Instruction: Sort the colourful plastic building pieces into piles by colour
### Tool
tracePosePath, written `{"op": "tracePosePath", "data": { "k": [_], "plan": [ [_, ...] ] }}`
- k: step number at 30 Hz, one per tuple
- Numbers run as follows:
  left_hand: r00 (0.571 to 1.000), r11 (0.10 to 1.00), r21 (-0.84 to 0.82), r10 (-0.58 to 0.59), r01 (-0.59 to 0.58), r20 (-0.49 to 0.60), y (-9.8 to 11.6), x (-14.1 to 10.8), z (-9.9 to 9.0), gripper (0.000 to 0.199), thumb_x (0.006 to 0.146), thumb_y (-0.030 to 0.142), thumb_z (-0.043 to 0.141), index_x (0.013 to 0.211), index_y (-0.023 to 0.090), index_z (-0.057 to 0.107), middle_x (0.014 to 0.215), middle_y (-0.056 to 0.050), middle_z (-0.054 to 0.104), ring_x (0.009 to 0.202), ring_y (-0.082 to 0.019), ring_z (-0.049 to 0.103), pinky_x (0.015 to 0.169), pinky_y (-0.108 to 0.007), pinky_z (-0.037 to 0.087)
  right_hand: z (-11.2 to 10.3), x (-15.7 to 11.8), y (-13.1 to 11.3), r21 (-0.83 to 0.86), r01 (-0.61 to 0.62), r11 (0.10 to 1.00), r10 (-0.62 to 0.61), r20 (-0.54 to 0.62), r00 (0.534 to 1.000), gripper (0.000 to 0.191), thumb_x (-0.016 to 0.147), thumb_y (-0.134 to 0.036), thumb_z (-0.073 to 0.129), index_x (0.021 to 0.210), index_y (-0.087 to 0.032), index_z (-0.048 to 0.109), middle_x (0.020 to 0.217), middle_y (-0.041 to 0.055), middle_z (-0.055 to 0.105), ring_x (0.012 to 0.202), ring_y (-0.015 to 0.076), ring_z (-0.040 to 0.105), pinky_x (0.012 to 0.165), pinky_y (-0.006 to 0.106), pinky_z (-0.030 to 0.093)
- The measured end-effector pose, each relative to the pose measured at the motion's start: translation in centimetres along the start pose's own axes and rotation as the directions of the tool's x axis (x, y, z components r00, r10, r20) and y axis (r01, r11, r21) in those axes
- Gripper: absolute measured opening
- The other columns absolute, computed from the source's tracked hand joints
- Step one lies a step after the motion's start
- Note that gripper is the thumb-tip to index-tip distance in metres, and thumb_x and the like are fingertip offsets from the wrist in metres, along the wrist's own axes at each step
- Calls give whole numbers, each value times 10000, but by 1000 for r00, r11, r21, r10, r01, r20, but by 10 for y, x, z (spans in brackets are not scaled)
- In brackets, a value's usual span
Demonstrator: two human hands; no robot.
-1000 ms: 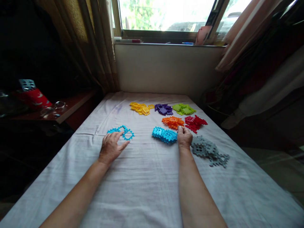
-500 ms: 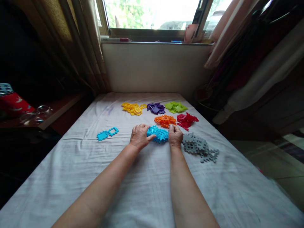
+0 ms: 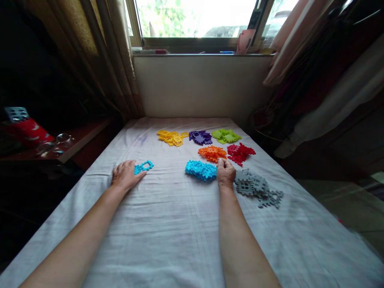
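Observation:
My left hand [image 3: 123, 175] lies on the sheet at the left, its thumb apart from the fingers, touching and partly covering a few light-blue interlocking toy pieces [image 3: 147, 165]. One of these is a square frame with an open middle. My right hand [image 3: 226, 173] is closed in a fist at the right edge of the heap of light-blue interlocking pieces [image 3: 201, 170]. Whatever its fingers hold, if anything, is hidden. Close to the right of that fist lies a pile of grey interlocking pieces [image 3: 255, 186], some with window-like grids.
Farther back on the white sheet [image 3: 168, 224] are piles of orange [image 3: 212, 153], red [image 3: 241, 153], yellow [image 3: 172, 137], purple [image 3: 200, 137] and lime-green pieces [image 3: 226, 136]. A wooden side table [image 3: 81, 138] stands at the left, with eyeglasses [image 3: 57, 146] on it.
My left hand has left the light-blue heap and moved left to the separate light-blue pieces. My right hand stays closed beside the heap. The view has shifted slightly.

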State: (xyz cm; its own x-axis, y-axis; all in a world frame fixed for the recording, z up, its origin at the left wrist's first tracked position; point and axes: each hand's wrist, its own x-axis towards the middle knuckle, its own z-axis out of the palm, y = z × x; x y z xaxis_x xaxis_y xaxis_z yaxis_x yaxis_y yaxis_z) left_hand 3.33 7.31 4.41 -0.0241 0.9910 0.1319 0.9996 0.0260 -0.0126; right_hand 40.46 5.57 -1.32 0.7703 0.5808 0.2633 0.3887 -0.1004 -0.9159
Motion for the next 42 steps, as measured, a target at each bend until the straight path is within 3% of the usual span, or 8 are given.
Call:
{"op": "tracePosePath", "data": {
  "k": [4, 8, 16, 24, 28, 32, 37, 42],
  "plan": [
    [999, 999, -49, 1, 1, 39, -32, -6, 5, 570, 835, 553, 517, 1268, 203, 639, 1276, -148, 674, 1171, -337, 618, 988, -445, 478, 0, -1, 0, 8, 4, 1000, -4, -1, 1000, 473, 794, -566, 456, 792, -183, 733, 704, 83, 729, 648, 206, 595, 677, 308, 442],
    [995, 982, -178, 50, -65, -84, -17, -13, 5, 532, 838, 509, 567, 1261, 192, 629, 1244, -140, 690, 1129, -314, 638, 994, -441, 490, 0, -1, 0, 22, 6, 1000, -6, -15, 1000, 496, 798, -599, 452, 776, -186, 725, 693, 79, 731, 647, 206, 599, 667, 308, 440],
    [885, 810, -359, 401, -464, -237, 109, -18, -5, 506, 857, 511, 649, 1274, 229, 615, 1250, -95, 692, 1159, -254, 633, 1022, -387, 488, -2, -2, -4, 41, -11, 999, 12, -2, 1000, 503, 790, -599, 462, 791, -173, 730, 704, 93, 732, 663, 210, 618, 657, 300, 452],
    [865, 775, -391, 482, -496, -141, 190, -16, -13, 578, 833, 491, 692, 1334, 224, 585, 1316, -108, 662, 1208, -263, 614, 1044, -394, 472, -1, -6, -7, 37, 5, 999, -4, -14, 1000, 450, 803, -559, 453, 774, -202, 725, 736, 85, 740, 696, 215, 622, 671, 299, 450],
    [861, 767, -395, 478, -505, -173, 170, -10, -7, 580, 850, 494, 657, 1352, 216, 572, 1351, -110, 644, 1245, -258, 597, 1067, -387, 462, -1, -6, -7, 42, 6, 999, -6, -8, 1000, 432, 796, -546, 455, 771, -206, 721, 747, 82, 739, 704, 220, 629, 690, 302, 459],
    [937, 907, -252, 297, -337, -184, 104, 2, 2, 496, 865, 454, 615, 1299, 213, 608, 1372, -136, 625, 1284, -293, 573, 1086, -433, 440, 0, -6, -6, 34, 12, 999, -11, -14, 1000, 440, 805, -555, 451, 763, -211, 722, 719, 76, 733, 676, 214, 613, 691, 304, 458],
    [997, 994, -78, 80, -80, 9, 24, 8, 10, 508, 874, 448, 532, 1300, 180, 600, 1388, -166, 610, 1284, -329, 565, 1059, -462, 441, 0, -5, -5, 16, 10, 1000, -10, -32, 999, 474, 802, -573, 437, 784, -202, 731, 712, 78, 731, 665, 213, 604, 677, 305, 447],
    [995, 981, -166, 101, -103, -20, 17, 0, 13, 489, 884, 412, 514, 1289, 157, 616, 1308, -152, 664, 1196, -291, 625, 1026, -382, 469, -2, -5, -7, 21, 10, 1000, -10, -13, 1000, 481, 804, -577, 434, 768, -195, 724, 699, 83, 726, 649, 211, 601, 668, 307, 444]
  ]
}}
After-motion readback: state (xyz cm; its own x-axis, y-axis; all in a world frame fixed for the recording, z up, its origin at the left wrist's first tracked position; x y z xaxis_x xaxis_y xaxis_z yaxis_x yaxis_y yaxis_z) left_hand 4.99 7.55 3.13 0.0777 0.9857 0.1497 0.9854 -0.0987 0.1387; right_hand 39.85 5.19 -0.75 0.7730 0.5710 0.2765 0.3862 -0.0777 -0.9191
